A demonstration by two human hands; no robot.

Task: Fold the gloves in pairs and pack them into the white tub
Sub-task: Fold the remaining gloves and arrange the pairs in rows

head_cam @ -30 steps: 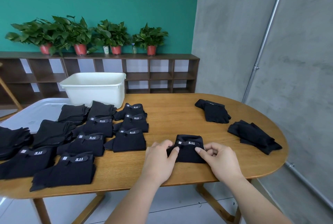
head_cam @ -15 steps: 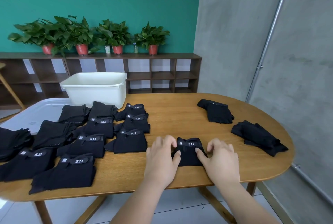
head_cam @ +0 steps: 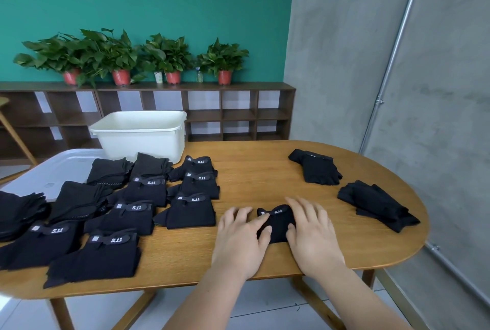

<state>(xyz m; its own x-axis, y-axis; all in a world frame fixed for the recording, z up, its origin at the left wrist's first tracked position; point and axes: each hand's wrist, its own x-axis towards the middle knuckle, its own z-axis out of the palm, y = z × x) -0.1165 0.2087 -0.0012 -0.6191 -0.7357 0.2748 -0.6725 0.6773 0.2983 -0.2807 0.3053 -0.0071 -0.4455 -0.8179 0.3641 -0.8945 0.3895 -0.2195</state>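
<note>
- Between your palms, the folded glove pair [head_cam: 278, 223] lies flat; your left hand [head_cam: 240, 239] and right hand [head_cam: 314, 234] press it, fingers spread.
- Left: folded pairs [head_cam: 189, 211].
- Right: loose gloves [head_cam: 375, 203].
- Beyond, leftward: white tub [head_cam: 143, 136].

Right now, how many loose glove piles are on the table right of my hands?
2. The far glove pile lies toward the back right of the table; the near glove pile lies by its right edge. Nothing there seems hidden.
</note>
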